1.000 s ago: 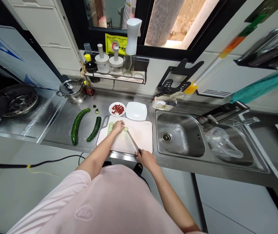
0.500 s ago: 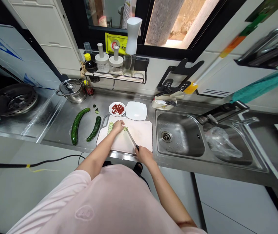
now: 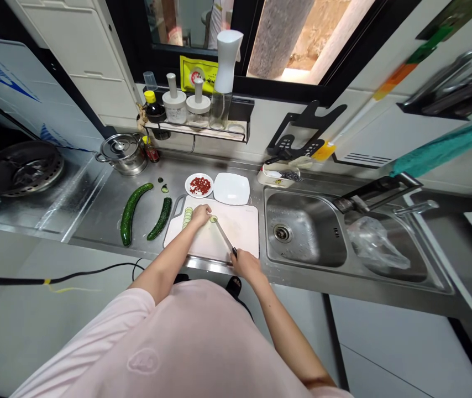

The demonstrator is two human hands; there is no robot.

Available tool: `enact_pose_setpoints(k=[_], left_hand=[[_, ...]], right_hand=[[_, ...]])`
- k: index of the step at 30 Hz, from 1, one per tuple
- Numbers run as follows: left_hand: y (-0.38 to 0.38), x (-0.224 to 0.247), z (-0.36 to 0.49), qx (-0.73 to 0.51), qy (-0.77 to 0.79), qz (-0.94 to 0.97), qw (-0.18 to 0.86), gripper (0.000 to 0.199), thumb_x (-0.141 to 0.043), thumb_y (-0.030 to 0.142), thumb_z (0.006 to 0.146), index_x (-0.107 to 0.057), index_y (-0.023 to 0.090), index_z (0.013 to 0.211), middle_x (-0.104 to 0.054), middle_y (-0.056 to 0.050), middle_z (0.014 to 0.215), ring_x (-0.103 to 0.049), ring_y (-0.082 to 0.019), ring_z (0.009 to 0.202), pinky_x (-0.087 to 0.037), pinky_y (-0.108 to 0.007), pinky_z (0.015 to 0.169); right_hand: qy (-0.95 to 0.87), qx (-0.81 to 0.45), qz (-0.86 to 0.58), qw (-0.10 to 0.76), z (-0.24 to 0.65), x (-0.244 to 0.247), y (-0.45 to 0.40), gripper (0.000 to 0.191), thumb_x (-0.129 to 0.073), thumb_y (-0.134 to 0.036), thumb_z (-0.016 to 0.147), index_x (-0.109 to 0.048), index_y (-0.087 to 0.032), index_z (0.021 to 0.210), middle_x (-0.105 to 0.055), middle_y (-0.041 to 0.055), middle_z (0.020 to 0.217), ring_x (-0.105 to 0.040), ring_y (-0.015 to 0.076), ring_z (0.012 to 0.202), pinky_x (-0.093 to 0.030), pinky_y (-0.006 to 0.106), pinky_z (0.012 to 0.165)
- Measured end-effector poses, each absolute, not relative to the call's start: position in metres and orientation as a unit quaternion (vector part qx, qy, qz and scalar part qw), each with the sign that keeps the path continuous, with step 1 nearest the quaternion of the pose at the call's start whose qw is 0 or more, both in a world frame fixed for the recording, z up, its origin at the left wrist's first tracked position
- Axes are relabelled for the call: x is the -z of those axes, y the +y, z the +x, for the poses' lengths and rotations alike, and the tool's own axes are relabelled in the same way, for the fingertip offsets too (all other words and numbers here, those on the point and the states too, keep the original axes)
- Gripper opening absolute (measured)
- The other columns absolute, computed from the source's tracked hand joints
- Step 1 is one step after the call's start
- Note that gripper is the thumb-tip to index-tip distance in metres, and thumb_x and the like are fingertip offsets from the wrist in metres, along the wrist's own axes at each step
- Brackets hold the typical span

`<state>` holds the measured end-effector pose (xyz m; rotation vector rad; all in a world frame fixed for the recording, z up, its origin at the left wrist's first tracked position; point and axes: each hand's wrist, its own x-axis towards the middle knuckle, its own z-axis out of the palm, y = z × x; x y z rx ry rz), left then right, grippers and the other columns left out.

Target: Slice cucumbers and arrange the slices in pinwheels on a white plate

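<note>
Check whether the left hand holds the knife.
No, the right hand holds the knife by its black handle; the left hand is near the blade's tip.

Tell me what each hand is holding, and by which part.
The right hand grips the knife by its handle. The left hand is near a cucumber slice; whether it holds anything is unclear.

We see a smooth, shiny metal counter (image 3: 95,221), a matt, plastic-looking cutting board (image 3: 240,232) at its front edge, glossy white plates (image 3: 231,188) along its back edge, and a shiny metal pot (image 3: 123,155) near its back edge.
</note>
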<state>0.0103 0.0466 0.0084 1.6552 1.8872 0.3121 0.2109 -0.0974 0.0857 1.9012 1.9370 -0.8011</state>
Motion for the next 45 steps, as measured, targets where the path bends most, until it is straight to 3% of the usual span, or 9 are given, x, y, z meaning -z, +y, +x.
enact_pose_setpoints(k=[45], left_hand=[[0.048,-0.005,0.01,-0.116,0.712,0.624,0.299,0.015,-0.065,0.022,0.074,-0.065,0.021,0.089,-0.064,-0.003,0.091,-0.057,-0.016,0.086,-0.041,-0.025,0.078]], right_hand=[[0.667,0.29,0.669,0.153,0.216,-0.084,-0.105,0.043,-0.032,-0.043,0.091,-0.062,-0.016,0.105,-0.067,0.0154,0.106,-0.062,0.0276,0.101,-0.044,0.036,0.08]])
